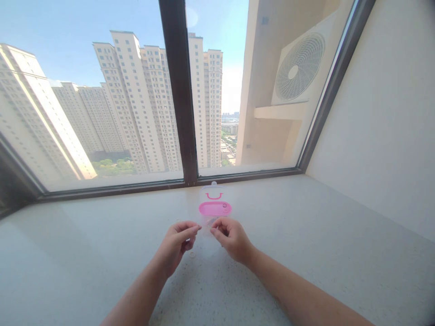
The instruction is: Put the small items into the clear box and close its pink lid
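Note:
My left hand (181,241) has its thumb and fingertips pinched together, with only a tiny bit of something at the tips. Facing it across a small gap, my right hand (231,236) is pinched too. Something thin and pale shows between the two hands, too small and faint to name. Just beyond the fingers is a pink oval tray (212,209) with a small dark ring (224,205) inside. Behind the tray lies a clear piece with a pink curved handle (214,197). A small pale ring (192,255) lies below my left hand.
Both hands are over a pale speckled windowsill (102,267). A dark window frame (185,136) closes off its far side, and a white wall (380,127) stands at the right. Another small pale ring (178,221) lies partly behind my left hand.

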`<action>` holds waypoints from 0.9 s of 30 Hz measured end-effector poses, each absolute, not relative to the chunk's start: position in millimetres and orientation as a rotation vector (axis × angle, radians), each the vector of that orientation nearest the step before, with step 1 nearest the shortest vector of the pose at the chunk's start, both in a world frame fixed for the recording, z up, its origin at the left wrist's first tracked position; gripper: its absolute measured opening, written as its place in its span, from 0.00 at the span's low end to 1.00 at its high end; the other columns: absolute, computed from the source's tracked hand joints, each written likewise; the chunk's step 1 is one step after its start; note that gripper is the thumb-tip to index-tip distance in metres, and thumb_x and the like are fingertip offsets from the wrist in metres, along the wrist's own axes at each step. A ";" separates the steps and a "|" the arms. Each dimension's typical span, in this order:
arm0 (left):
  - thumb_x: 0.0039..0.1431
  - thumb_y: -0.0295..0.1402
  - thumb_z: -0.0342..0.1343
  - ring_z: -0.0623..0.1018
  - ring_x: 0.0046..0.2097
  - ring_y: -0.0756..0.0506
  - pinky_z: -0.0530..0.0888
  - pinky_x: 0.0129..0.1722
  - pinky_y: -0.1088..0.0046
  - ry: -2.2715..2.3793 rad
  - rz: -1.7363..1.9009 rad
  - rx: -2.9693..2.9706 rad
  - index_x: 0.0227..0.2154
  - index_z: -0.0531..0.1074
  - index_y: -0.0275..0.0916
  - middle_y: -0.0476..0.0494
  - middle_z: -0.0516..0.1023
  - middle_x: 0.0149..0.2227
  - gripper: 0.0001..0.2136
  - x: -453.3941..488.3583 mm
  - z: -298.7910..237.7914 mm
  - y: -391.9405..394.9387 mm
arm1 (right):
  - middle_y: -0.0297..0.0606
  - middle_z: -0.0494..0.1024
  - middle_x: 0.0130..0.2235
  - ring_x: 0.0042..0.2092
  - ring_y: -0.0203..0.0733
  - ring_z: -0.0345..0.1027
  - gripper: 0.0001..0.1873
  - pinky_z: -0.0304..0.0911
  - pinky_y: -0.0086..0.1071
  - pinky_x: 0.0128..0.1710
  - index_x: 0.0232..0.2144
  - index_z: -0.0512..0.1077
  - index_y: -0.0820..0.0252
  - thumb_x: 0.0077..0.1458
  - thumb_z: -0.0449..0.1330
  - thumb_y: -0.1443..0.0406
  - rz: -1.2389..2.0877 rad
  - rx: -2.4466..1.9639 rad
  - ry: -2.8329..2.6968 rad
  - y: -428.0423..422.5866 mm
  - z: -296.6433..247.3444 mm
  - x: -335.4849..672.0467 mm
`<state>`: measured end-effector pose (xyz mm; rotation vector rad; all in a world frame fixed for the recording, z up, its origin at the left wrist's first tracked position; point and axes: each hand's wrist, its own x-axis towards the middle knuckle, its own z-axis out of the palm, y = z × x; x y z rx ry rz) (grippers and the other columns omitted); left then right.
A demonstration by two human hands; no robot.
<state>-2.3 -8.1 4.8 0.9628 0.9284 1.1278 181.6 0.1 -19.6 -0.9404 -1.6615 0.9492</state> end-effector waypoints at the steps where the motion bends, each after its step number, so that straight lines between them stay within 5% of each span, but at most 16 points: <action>1: 0.43 0.34 0.66 0.58 0.21 0.56 0.51 0.21 0.78 0.929 1.129 0.963 0.22 0.74 0.34 0.53 0.64 0.19 0.09 -2.1 4.9 -8.0 | 0.26 0.60 0.19 0.21 0.31 0.52 0.07 0.49 0.25 0.22 0.30 0.69 0.63 0.53 0.57 0.63 0.951 -0.940 -1.660 0.2 -19.8 181.6; 27: 0.42 0.36 0.67 0.57 0.20 0.56 0.51 0.20 0.79 0.960 1.117 0.999 0.24 0.75 0.33 0.54 0.62 0.17 0.11 -2.8 1.8 -6.3 | 0.27 0.62 0.18 0.20 0.31 0.55 0.10 0.50 0.26 0.21 0.30 0.70 0.62 0.54 0.57 0.60 0.949 -0.936 -1.664 0.0 -18.4 181.7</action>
